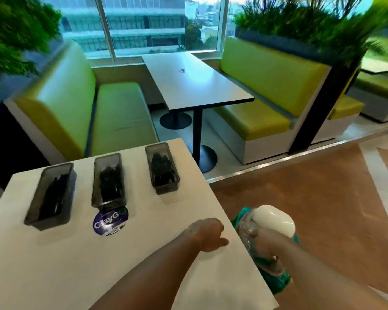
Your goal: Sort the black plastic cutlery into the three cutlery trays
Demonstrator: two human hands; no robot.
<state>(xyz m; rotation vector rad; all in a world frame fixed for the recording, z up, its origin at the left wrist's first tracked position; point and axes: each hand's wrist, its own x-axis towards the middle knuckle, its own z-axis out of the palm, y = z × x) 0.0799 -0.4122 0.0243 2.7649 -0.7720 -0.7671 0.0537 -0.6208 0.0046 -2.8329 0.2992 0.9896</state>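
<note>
Three dark, see-through cutlery trays stand in a row on the white counter (54, 265): the left tray (45, 224), the middle tray (108, 203) and the right tray (166, 189). Each holds a heap of black plastic cutlery (111, 182); motion blur hides which kind lies in which tray. My left hand (207, 234) rests on the counter near its right edge, fingers curled in, nothing visible in it. Off the counter's right edge, my right hand (267, 245) grips a clear bottle with a white top (272, 220) together with a teal cloth (276, 278).
A round blue sticker (111, 221) lies on the counter in front of the middle tray. Beyond the counter stand green booth benches (119, 113) around a grey table (195, 81), with windows and plants behind. Brown floor (311, 198) lies to the right.
</note>
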